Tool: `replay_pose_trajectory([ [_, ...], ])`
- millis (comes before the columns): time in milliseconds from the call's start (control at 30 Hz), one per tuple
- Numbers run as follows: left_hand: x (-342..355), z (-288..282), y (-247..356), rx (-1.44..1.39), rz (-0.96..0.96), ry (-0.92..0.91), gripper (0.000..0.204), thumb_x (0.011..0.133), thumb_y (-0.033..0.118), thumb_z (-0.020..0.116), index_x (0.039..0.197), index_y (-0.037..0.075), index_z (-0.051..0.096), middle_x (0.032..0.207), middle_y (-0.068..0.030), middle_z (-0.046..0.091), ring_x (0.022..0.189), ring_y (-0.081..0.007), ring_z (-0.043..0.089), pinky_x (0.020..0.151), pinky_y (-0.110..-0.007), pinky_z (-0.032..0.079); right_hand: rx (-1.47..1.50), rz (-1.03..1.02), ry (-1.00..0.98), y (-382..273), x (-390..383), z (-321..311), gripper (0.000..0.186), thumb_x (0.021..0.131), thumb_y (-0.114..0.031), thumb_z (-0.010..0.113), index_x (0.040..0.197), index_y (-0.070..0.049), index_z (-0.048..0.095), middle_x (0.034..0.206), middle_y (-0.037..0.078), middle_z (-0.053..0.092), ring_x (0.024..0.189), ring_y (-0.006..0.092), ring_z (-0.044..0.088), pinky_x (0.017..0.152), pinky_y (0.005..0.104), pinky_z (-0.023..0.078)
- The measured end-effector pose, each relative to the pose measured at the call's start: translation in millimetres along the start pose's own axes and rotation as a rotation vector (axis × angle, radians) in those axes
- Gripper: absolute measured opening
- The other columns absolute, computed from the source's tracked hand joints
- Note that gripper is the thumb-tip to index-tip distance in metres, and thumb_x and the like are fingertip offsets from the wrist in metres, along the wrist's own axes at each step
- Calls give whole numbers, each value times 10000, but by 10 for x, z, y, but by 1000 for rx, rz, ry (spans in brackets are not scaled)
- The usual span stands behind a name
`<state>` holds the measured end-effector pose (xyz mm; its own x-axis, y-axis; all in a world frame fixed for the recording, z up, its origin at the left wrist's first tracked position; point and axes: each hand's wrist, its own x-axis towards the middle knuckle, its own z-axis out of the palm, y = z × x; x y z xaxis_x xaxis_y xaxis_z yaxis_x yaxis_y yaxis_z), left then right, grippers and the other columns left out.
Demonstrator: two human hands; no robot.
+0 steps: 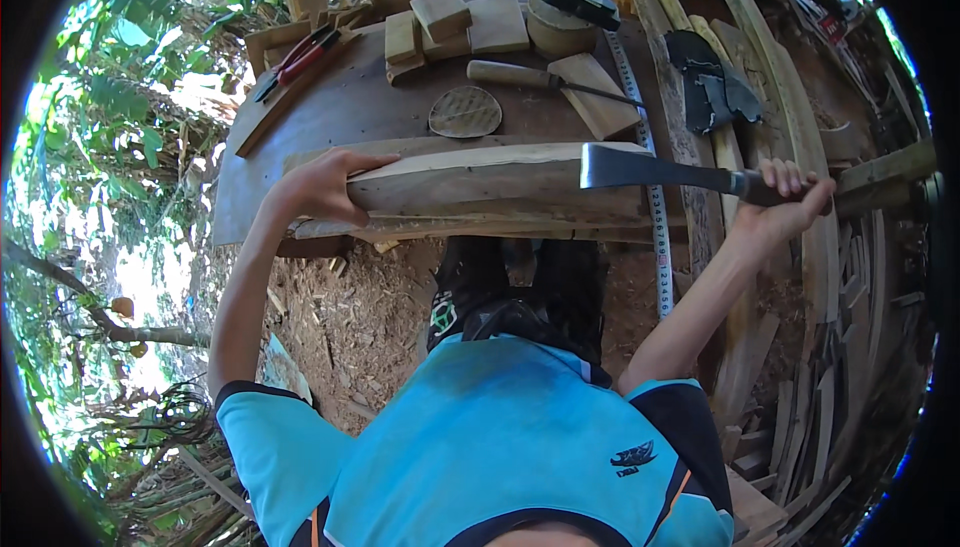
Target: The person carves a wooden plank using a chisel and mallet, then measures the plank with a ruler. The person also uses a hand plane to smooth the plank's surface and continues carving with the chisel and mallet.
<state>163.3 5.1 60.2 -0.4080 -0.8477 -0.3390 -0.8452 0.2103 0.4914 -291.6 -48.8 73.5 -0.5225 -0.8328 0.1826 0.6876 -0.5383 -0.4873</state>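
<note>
My left hand grips the left end of a thick piece of wood, thumb and fingers around that end. The wood lies crosswise along the near edge of the table, with a pale, freshly cut strip on its upper side. In my right hand is a broad-bladed chisel, held by its dark handle with my fingers closed around it. Its flared blade points left, above the right part of the wood. Whether the blade touches the wood I cannot tell.
On the table are red-handled pliers, wood blocks, a round wooden disc and a wooden-handled tool. A measuring tape runs down the right side. Dark cloth lies on long boards there. Shavings cover the ground.
</note>
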Motion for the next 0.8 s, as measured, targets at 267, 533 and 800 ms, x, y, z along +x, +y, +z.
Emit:
replay_pose_trajectory([
  [267, -30, 3, 20, -29, -56, -12, 833, 438, 123, 682, 1239, 68, 458, 1127, -144, 554, 1028, -242, 522, 930, -315, 368, -6, 81, 62, -35, -9, 197, 193, 800, -169, 575, 746, -149, 391, 544, -55, 328, 452, 57, 337, 459, 242, 329],
  [533, -28, -33, 33, -29, -81, -28, 804, 454, 148, 691, 1228, 104, 481, 1077, -133, 589, 946, -214, 565, 862, -292, 416, 51, 156, -54, 187, -54, 83, 207, 763, -79, 482, 617, -140, 348, 531, -55, 331, 431, 71, 348, 441, 258, 334],
  [800, 2, -45, -6, -156, -11, -76, 757, 473, 158, 687, 1205, 102, 502, 1025, -140, 612, 880, -219, 595, 819, -293, 445, 2, 187, 143, 364, -345, 391, 188, 741, -67, 492, 643, -144, 351, 531, -64, 316, 437, 46, 336, 434, 226, 319],
])
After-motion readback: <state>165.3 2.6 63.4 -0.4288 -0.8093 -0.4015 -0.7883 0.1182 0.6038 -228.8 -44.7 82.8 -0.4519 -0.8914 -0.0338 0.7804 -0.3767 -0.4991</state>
